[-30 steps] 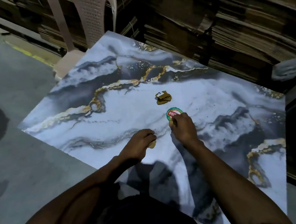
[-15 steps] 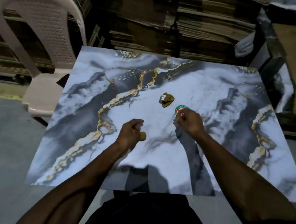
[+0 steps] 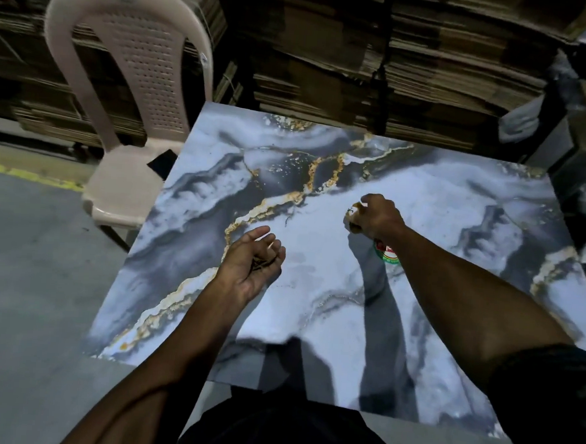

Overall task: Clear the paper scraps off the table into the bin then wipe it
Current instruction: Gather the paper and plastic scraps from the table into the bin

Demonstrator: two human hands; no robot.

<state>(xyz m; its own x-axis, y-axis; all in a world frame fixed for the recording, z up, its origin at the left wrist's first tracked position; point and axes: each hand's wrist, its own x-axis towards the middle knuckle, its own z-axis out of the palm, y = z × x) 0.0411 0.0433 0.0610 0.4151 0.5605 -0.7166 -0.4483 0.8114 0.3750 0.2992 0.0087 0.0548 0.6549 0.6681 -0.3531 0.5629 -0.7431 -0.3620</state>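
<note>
Marble-patterned table [image 3: 440, 210] seen from above: left hand [image 3: 251, 264], palm up and loosely cupped, cradles small paper scraps [image 3: 261, 263]; right hand [image 3: 376, 216], toward 1 o'clock, grips a brown scrap [image 3: 351, 215], a round sticker [image 3: 387, 255] just beneath its wrist.

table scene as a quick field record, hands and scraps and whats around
table: marble-print top
left hand: palm up above the table, cupping small scraps
right hand: gripping a brown paper scrap
sticker: round red and green, partly hidden under right forearm
chair: plastic, at the table's far left corner
bin: not in view
</note>
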